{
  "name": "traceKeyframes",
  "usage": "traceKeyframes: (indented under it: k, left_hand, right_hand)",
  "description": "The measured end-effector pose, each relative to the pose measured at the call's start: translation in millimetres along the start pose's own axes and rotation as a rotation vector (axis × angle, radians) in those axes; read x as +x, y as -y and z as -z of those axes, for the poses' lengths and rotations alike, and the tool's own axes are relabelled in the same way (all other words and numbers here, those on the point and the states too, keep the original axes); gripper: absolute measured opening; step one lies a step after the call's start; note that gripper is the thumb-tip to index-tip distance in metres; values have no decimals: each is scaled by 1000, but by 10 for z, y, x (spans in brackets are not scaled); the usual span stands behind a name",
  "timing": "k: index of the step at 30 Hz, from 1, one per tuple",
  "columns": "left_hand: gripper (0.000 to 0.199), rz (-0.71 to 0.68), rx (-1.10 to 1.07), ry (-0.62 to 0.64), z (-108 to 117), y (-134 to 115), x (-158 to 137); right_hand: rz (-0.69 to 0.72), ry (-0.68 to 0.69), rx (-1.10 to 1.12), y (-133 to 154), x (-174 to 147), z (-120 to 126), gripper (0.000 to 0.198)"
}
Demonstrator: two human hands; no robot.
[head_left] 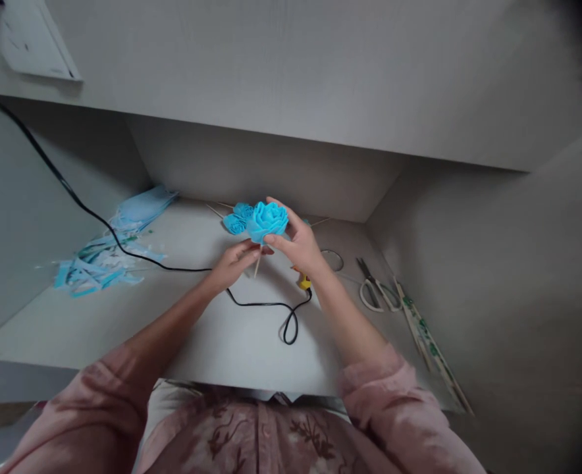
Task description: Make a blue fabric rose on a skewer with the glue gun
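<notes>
A large blue handmade flower (267, 222) on a thin wooden stick (257, 266) is held above the tabletop. My right hand (301, 243) is closed around its head from the right, fingers behind and thumb at the front edge. My left hand (234, 263) pinches the stick just below the petals; its fingertips are partly hidden. Behind the held flower lie smaller blue flowers (234, 224) on sticks. Under my right wrist, a yellow and orange tool (304, 282) with a black cord (266, 304) is partly covered.
At left lie blue face masks (147, 203) and a heap of cut mask scraps (98, 263). To the right are scissors (377, 293), a thin ring (332, 259) and several sticks (432, 342) along the side wall. An overhead panel (291, 72) juts above the desk (192, 355).
</notes>
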State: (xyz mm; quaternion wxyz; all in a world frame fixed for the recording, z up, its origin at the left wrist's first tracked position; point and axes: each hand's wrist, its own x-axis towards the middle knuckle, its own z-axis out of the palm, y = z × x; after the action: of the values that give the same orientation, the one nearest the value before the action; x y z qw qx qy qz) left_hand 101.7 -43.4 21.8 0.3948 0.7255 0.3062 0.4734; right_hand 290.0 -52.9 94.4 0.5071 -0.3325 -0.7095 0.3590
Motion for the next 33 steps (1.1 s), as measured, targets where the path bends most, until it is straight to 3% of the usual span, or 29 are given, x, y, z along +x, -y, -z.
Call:
traceKeyframes:
  k: [3,6,11,16,20,26,33]
  left_hand:
    - [38,49,33,4,-4,110,-70]
    - [36,53,102,-82,13,196,-81]
    - [38,58,111,-207,52,271,-56]
    - [40,90,102,-224,56,361,-66]
    - [38,59,140,-222,42,452,-65]
    - [33,53,149,-254,38,520,-73]
    - [32,50,148,-339,90,638,-102]
  right_hand:
    - [-9,21,-18,4,-10,-25,88]
    - [-1,89,-34,11,-15,-25,91]
    - [66,251,-99,35,-16,16,123]
    - [66,236,-78,26,-12,3,131]
    - [82,227,-85,33,-32,-50,125]
    - [91,216,-224,101,-92,-119,96]
    - [129,231,-286,106,-95,-180,90]
